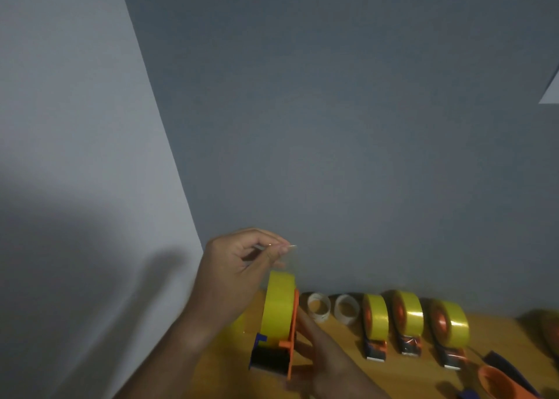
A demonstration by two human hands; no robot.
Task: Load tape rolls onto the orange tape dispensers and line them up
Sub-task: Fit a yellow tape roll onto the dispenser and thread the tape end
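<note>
While it stands upright near the front edge of the wooden table, the scene reads so:

Dispenser in hand: orange tape dispenser loaded with a yellow tape roll, black and blue parts at its lower end.
Left hand: raised above the roll, wrist bent, thumb and forefinger pinching the clear tape end pulled up from the roll.
Right hand: behind the dispenser's orange side plate, fingers wrapped on it, steadying it.
Empty cores: two white cardboard cores just right of the held dispenser.
Lined-up row: three loaded dispensers side by side, further right.
Bottom right: an unloaded orange dispenser, partly cut off.
Backdrop: grey wall.
</note>
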